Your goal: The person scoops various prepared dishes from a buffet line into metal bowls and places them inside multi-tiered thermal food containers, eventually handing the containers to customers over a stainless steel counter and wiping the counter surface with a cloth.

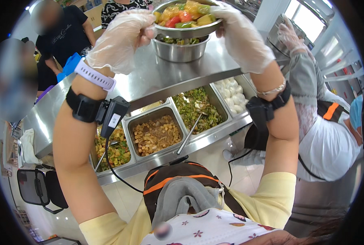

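Both of my hands wear clear plastic gloves and are raised over a steel counter (133, 84). Between them they hold a round steel bowl (188, 31) by its rim. Chunks of yellow, green and red cooked vegetables (182, 16) fill it. My left hand (123, 36) grips the left side, my right hand (238, 33) the right side. Just below, a deeper steel pot (180, 51) with greens inside stands on the counter. The held bowl hides part of its opening, and I cannot tell whether the two touch.
Below the counter sit steel food pans: mixed vegetables (120, 153), diced tofu-like cubes (157, 134), chopped greens (197, 107) with a ladle (191, 133), and white bagged items (230, 93). A co-worker's gloved hand (289, 35) is at the right. People (62, 33) stand across the counter.
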